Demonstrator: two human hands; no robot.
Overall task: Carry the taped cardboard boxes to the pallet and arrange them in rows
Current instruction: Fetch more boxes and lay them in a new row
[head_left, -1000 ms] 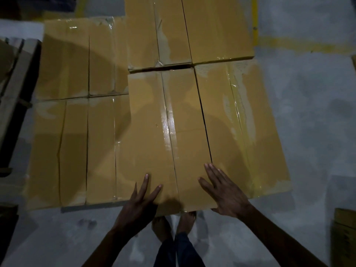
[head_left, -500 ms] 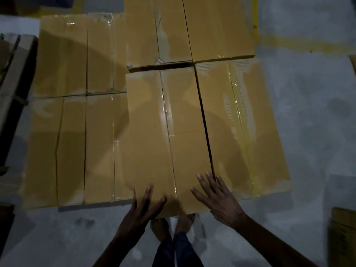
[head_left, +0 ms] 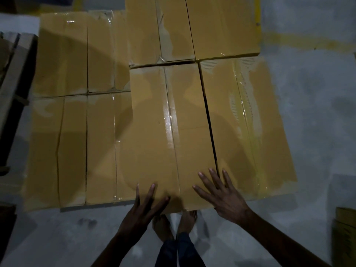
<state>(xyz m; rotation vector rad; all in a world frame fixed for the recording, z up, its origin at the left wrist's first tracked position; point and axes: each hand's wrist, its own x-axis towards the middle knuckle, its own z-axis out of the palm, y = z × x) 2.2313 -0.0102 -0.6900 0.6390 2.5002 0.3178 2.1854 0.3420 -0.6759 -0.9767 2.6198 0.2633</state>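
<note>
While standing barefoot at the stack's near edge, lays both hands on the middle box [head_left: 169, 132]. Head view, dim light.

Holds the left hand [head_left: 142, 211] with fingers straight and spread wide, tips on the box top by its front edge, palm hanging off past that edge; grips nothing. Has the right hand [head_left: 225, 197] likewise fanned and flat on the near right corner, two fingertips reaching across the dark gap toward the right box [head_left: 250, 122]; grips nothing.

Position of the middle box: taped along its long seam, running lengthwise away from the feet [head_left: 173, 224]. Looks to sit higher than the left boxes [head_left: 77, 141]. Level with the right box, just beside it, narrow gap between. Butts against the far boxes [head_left: 192, 27] at its far end.

Among the left boxes: two rows, taped, touching side to side. Thin grey strip under their near edge; pallet or not, cannot tell.

Around the stack: grey floor [head_left: 312, 112], yellow line [head_left: 298, 42] far right, wooden slats [head_left: 13, 74] at left edge, part of a lone box [head_left: 346, 228] at right edge.
</note>
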